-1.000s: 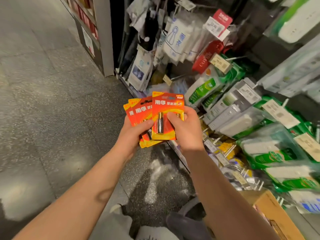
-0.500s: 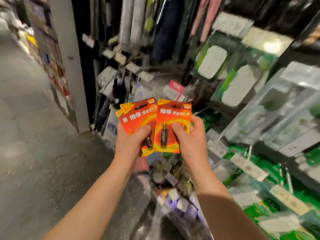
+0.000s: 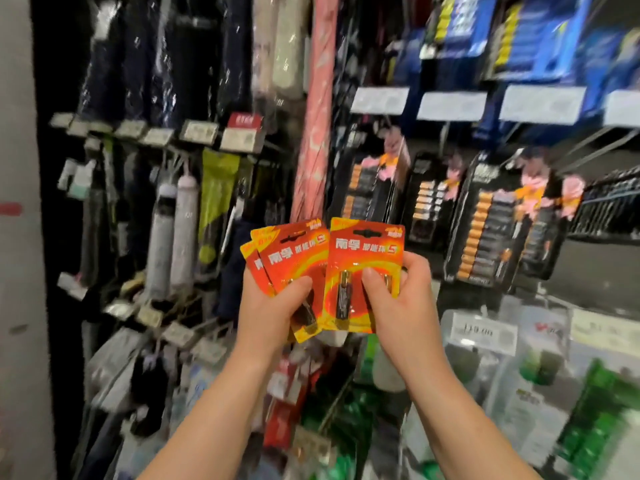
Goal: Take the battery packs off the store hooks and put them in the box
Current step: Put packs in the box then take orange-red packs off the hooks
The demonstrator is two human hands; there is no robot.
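Observation:
My left hand point(image 3: 273, 310) grips a fan of orange-red battery packs point(image 3: 294, 258), thumb across their front. Beside it my right hand point(image 3: 398, 299) pinches a single orange-red battery pack point(image 3: 363, 268) with its thumb on the blister; one battery shows through the clear bubble. Both hands are held up in front of the store rack. More battery packs in dark card point(image 3: 502, 226) hang on hooks just behind and to the right of my right hand. The box is out of view.
Blue battery packs point(image 3: 533, 32) hang along the top right above white price tags point(image 3: 543, 103). Wrapped umbrellas point(image 3: 173, 233) hang on hooks at left. Green and white boxed goods point(image 3: 561, 393) crowd the lower right. A pale pillar point(image 3: 17, 237) runs down the left edge.
The view has swung upward from the floor and lower rack to the upper hooks. Both hands kept hold of their orange packs and rose with them; the cardboard box dropped out of sight.

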